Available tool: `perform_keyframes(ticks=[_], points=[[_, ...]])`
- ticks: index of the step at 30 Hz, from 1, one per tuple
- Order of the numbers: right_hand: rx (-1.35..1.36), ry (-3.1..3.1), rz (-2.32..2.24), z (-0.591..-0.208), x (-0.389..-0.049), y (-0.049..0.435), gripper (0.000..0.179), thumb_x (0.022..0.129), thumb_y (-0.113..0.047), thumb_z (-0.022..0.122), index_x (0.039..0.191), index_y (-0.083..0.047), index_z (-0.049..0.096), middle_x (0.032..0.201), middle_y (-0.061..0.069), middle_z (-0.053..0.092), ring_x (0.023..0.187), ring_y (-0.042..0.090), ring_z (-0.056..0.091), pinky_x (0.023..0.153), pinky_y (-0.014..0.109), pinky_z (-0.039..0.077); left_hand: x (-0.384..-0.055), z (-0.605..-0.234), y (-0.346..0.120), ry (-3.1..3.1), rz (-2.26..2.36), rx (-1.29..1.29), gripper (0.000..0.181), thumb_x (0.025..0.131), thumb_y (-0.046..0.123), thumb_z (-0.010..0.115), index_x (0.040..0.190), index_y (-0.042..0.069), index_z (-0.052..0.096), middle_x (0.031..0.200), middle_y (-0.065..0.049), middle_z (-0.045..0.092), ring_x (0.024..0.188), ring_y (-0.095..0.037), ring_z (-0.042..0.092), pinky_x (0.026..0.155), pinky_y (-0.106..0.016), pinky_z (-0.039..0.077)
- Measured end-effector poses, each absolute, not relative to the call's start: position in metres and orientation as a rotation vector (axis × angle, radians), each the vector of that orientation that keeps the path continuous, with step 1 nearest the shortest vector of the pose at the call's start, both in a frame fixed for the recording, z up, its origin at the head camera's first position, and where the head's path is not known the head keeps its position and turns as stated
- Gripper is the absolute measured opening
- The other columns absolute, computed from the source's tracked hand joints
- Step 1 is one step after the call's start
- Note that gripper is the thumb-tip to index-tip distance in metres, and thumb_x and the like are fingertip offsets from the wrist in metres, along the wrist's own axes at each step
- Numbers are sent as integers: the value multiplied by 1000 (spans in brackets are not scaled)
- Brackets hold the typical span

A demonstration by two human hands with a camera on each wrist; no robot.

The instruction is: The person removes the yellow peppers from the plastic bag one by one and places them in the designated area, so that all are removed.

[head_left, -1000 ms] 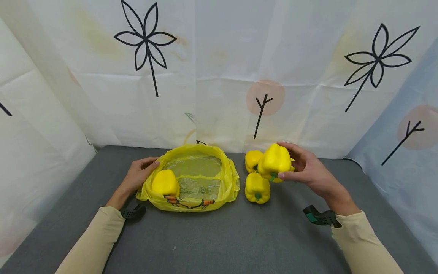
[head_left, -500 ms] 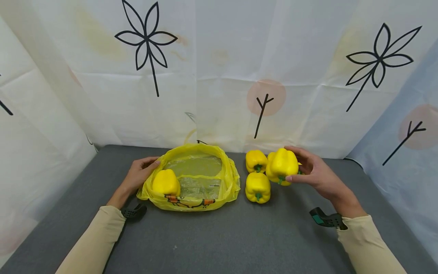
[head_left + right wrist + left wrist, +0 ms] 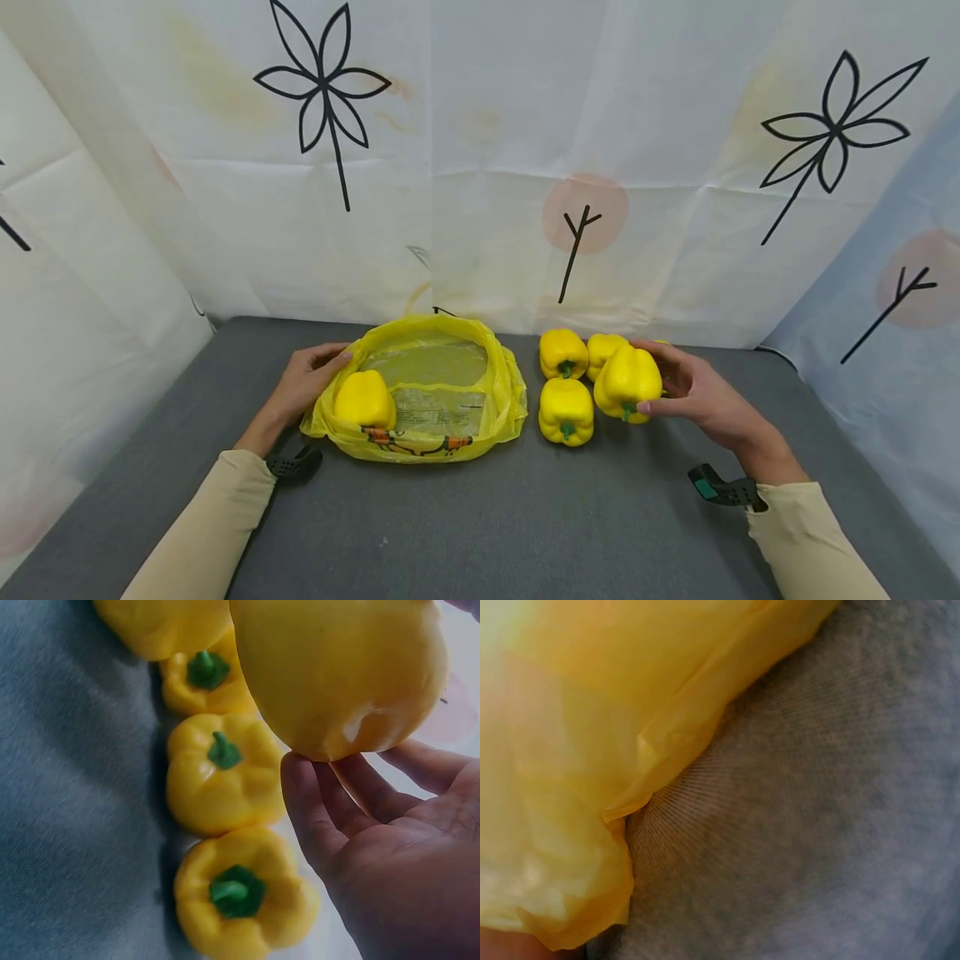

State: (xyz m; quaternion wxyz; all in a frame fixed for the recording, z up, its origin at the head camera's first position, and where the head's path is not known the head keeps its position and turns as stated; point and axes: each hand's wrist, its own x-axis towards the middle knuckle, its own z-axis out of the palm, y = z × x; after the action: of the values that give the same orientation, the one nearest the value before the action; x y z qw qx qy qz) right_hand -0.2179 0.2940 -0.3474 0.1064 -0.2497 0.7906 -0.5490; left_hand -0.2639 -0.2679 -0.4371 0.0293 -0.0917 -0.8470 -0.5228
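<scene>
A yellow bell pepper (image 3: 628, 379) is in my right hand (image 3: 701, 400), pinched between thumb and fingers, its green stem pointing down toward me. In the right wrist view, fingertips press the underside of this pepper (image 3: 341, 675). Just left of it are a front bell pepper (image 3: 566, 412), a back one (image 3: 563, 354) and a partly covered one (image 3: 604, 352). My left hand (image 3: 306, 385) holds the left rim of an open yellow plastic bag (image 3: 498, 392). One bell pepper (image 3: 365, 401) lies inside the bag at its left. The left wrist view shows mostly the bag's side (image 3: 592, 735).
The peppers and bag rest on a dark grey table (image 3: 480, 533). A white curtain (image 3: 480, 250) with flower and tree drawings hangs behind its back edge. Down the right wrist view runs a row of stem-out bell peppers (image 3: 244, 892). More yellow peeks out behind my right hand.
My right hand has moved right and slightly nearer with its pepper, away from the two left peppers. Another pepper has come into sight behind it. The left hand and bag have stayed put.
</scene>
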Motion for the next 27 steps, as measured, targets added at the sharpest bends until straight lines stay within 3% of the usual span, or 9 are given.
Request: perform_keyframes(ticks=[6, 27], points=[[-676, 2330, -1580, -354, -220, 297, 82, 92, 0, 71, 159, 2, 24, 158, 24, 27, 124, 2, 52, 94, 21, 49, -264, -437, -267, -2612, -1615, -283, 51, 108, 33, 52, 146, -2, 52, 138, -26, 57, 99, -1, 61, 81, -21, 53], [-597, 2327, -1534, -367, -220, 307, 82, 93, -5, 73, 159, 1, 24, 160, 26, 23, 123, -5, 48, 96, 20, 47, -262, -435, -267, -2605, -1612, -299, 51, 108, 33, 53, 146, -1, 53, 138, -25, 58, 101, -2, 61, 82, -21, 53]])
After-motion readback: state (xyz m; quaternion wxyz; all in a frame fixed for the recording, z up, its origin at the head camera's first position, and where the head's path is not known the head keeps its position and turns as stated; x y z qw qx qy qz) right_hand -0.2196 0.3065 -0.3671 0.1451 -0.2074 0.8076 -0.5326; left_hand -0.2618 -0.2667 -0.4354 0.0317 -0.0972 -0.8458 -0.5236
